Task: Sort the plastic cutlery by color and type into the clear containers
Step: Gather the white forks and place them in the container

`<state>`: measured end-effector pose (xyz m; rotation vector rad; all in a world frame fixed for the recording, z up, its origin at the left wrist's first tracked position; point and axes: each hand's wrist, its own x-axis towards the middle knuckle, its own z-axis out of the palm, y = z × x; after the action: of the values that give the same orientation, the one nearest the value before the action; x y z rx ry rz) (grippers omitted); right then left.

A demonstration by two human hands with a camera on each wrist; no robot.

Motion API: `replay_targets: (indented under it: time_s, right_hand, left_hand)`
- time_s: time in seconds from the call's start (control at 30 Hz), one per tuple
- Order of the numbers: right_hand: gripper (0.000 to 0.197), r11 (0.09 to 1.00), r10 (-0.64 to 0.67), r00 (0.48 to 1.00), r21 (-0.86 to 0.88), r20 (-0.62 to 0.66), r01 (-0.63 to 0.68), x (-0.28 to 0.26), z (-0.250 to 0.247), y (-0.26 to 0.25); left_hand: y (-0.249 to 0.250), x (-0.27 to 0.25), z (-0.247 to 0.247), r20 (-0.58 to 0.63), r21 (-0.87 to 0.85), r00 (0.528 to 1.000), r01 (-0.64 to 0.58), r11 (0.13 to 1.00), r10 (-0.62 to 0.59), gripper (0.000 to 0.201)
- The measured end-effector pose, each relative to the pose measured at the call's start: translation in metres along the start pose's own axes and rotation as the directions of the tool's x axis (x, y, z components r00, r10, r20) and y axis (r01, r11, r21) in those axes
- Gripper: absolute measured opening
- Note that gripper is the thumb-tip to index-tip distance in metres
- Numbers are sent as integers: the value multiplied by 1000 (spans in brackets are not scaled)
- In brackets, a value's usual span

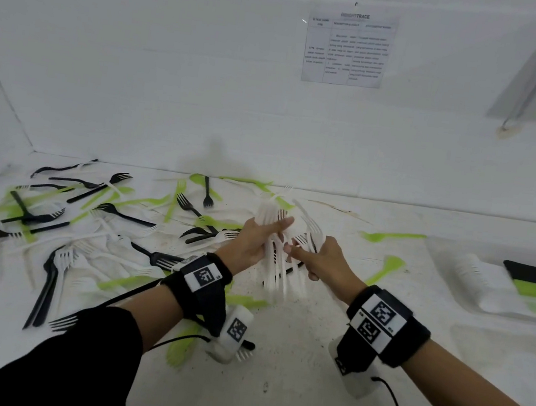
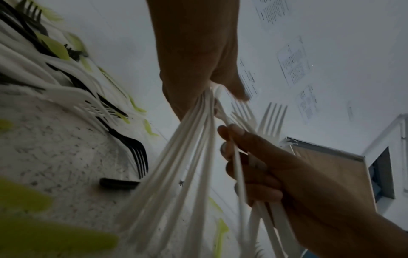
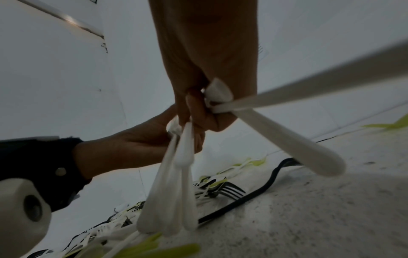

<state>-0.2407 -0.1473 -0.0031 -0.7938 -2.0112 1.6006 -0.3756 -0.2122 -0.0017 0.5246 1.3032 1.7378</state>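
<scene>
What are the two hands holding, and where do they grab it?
Both the left hand and right hand grip white forks around their handles, just below the prongs.

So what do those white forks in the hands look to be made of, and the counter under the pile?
The white forks look like thin moulded plastic with a smooth, slightly glossy finish: slim, pale, partly translucent handles in both wrist views. The left hand and the right hand each grip some. The counter looks like hard off-white stone or composite with dark speckles, matte; which one I cannot tell.

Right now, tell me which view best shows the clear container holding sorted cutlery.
Head view: the clear container sits at the table's right edge, with white, black and green cutlery inside, though blurred. The left and right wrist views show the hands and white forks instead.
</scene>
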Motion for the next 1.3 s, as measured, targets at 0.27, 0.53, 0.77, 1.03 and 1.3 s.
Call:
replay_targets:
  time_s: [0.27,0.53,0.77,1.03,1.3]
  right_hand:
    - [11,995,53,992,93,-113,-43,-2,-5,2]
    - [22,996,-42,994,69,-102,49,4,0,1]
    - [11,997,-74,980,9,-184,77,-2,-2,8]
    - [19,970,-182,947,-204,-265,130,-2,1,9]
    - [14,955,-223,951,-243,-213,169,6,2,1]
  left_hand:
    - [-3,-1,-2,-75,-78,997,-13,997,7,8]
    - [-8,-4,11,-27,25,996,81,996,-81,12]
    - [-6,-7,3,-30,-62,980,194,979,-196,9]
    - [-9,-5,10,-141,-87,973,169,982,-180,7]
    - [-12,-5,12,-128,-84,975,173,981,-183,3]
